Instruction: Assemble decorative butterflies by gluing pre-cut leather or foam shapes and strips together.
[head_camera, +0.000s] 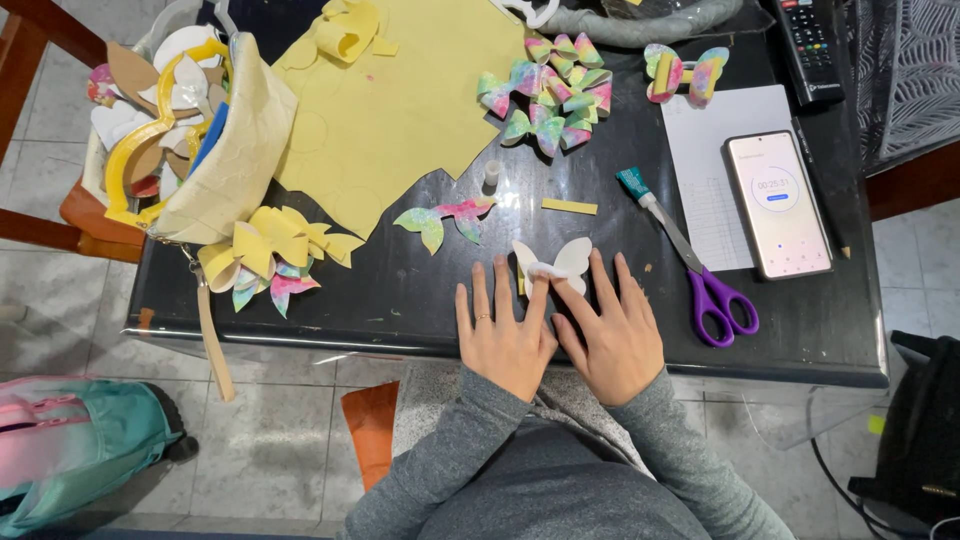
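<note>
Head | left hand (503, 338), right hand (612, 335): flat grip, fingertips pressing white bow piece (556, 262)

**Around the cutout**

The cutout (556, 262) lies on the table (400, 300), both hands just before it: left hand (505, 335), right hand (612, 335). Scissors (690, 262) lie right of it, the phone (778, 203) farther right. Bows (553, 95) lie behind it, a sheet (400, 110) behind-left.
</note>
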